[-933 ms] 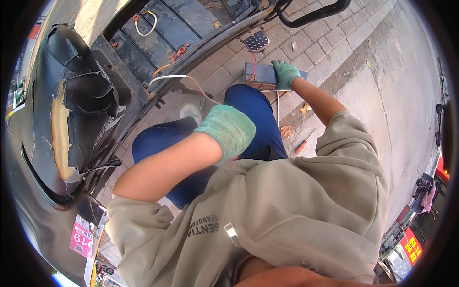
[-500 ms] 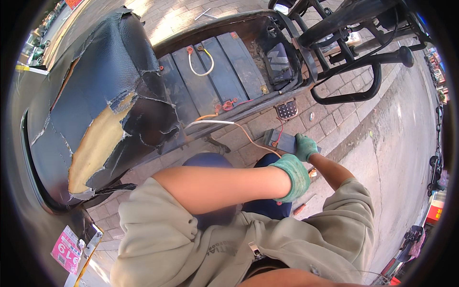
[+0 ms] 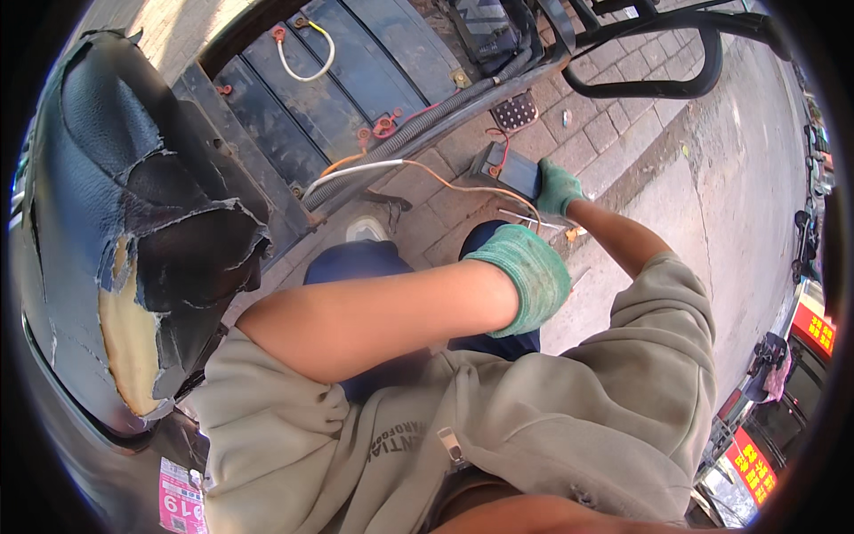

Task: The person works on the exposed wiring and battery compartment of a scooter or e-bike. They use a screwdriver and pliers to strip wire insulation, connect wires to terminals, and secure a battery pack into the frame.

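Observation:
A green knitted glove covers my right hand (image 3: pixel 558 187), which grips the near right end of a dark grey battery (image 3: pixel 516 169) standing on the paving. A short red wire (image 3: pixel 504 147) rises from one of its terminals. My left hand (image 3: pixel 525 280), gloved in the same green, is nearer to me, with its fingers hidden below the cuff and wrist. An orange wire (image 3: pixel 471 185) runs from a white-sleeved lead at the battery box and disappears beside the left glove. Whether the left fingers hold that wire is hidden.
An open vehicle box (image 3: pixel 445 125) holds several large batteries (image 3: pixel 347 71) joined by cables. The torn black seat (image 3: pixel 133 205) is tipped up at left. A pedal (image 3: pixel 514 112), a black tubular bar (image 3: pixel 640 89) and thin metal rods (image 3: pixel 534 219) lie around the work spot.
The view has shifted, so the box and batteries sit higher and further left in the picture. My right hand stays on the small battery. The left glove remains near the orange wire.

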Available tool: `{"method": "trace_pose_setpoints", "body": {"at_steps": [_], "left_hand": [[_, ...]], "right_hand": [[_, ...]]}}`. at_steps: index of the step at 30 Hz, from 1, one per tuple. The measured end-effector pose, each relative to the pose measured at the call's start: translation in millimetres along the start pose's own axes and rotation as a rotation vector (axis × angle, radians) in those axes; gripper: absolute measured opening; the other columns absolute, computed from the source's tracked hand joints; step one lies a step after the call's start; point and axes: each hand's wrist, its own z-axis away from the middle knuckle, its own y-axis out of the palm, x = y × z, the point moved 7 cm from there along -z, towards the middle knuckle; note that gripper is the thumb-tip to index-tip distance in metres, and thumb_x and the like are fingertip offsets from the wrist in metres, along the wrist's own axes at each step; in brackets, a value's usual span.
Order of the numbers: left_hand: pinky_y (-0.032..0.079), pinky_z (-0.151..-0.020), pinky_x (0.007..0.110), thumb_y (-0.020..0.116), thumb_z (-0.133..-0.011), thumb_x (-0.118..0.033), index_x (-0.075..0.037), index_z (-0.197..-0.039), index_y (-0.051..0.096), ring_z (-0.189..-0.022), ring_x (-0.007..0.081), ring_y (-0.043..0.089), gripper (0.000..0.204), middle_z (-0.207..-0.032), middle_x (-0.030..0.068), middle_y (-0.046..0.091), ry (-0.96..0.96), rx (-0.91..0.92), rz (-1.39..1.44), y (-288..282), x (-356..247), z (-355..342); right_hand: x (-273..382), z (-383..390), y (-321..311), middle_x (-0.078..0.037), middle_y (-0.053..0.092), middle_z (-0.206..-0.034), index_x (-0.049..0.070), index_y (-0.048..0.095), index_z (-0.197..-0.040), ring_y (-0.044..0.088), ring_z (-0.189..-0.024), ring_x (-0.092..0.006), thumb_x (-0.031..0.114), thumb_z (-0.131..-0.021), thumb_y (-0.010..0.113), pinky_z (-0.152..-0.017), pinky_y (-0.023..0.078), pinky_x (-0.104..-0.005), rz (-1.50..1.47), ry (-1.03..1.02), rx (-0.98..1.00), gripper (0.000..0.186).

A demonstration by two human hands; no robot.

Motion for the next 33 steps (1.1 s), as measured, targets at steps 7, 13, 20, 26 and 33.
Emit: {"method": "trace_pose_setpoints", "body": {"at_steps": [7, 13, 20, 26, 33], "left_hand": [[0.053, -0.085, 0.052, 0.058, -0.093, -0.02, -0.008, -0.134, 0.065, -0.105, 0.0347, 0.071, 0.043, -0.114, 0.0169, 0.075, 0.027, 0.104, 0.129, 12, 3, -2], [0.056, -0.074, 0.05, 0.054, -0.092, -0.026, -0.006, -0.108, 0.073, -0.084, 0.0365, 0.072, 0.032, -0.093, 0.0183, 0.074, -0.229, -0.133, 0.397, 25, 37, -6], [0.054, -0.083, 0.045, 0.05, -0.096, -0.035, -0.014, -0.11, 0.074, -0.093, 0.0369, 0.07, 0.035, -0.098, 0.0185, 0.073, -0.633, -0.444, 0.804, 84, 69, 35], [0.052, -0.09, 0.043, 0.055, -0.097, -0.038, -0.014, -0.117, 0.072, -0.101, 0.0365, 0.069, 0.036, -0.105, 0.0191, 0.072, -0.693, -0.49, 1.236, 114, 11, 92], [0.051, -0.091, 0.049, 0.044, -0.1, -0.054, -0.014, -0.124, 0.066, -0.108, 0.0399, 0.066, 0.052, -0.115, 0.0227, 0.07, -0.712, -0.616, 1.041, -30, -18, 154]], "right_hand": [[25, 17, -15, -0.02, 0.067, -0.111, 0.007, 0.057, -0.115, 0.065, -0.11, -0.0376, 0.027, -0.059, 0.086, -0.091, 0.054, -0.046, 0.049, -0.102, 0.016, 0.066], [51, 71, -55, -0.019, 0.067, -0.113, 0.008, 0.057, -0.115, 0.066, -0.109, -0.0378, 0.029, -0.06, 0.086, -0.091, 0.054, -0.0462, 0.058, -0.078, 0.187, 0.066], [48, 159, -109, -0.02, 0.068, -0.111, 0.006, 0.054, -0.115, 0.068, -0.105, -0.037, 0.037, -0.057, 0.091, -0.091, 0.053, -0.0451, -0.153, 0.232, 0.207, 0.075], [56, 235, -183, -0.02, 0.07, -0.109, 0.005, 0.053, -0.118, 0.068, -0.104, -0.0367, 0.029, -0.055, 0.092, -0.092, 0.054, -0.0439, -0.448, 0.452, 0.101, 0.078], [95, 312, -298, -0.021, 0.069, -0.111, -0.001, 0.051, -0.118, 0.068, -0.103, -0.0354, 0.023, -0.056, 0.092, -0.092, 0.053, -0.0412, -0.625, 0.569, -0.021, 0.078]]}}
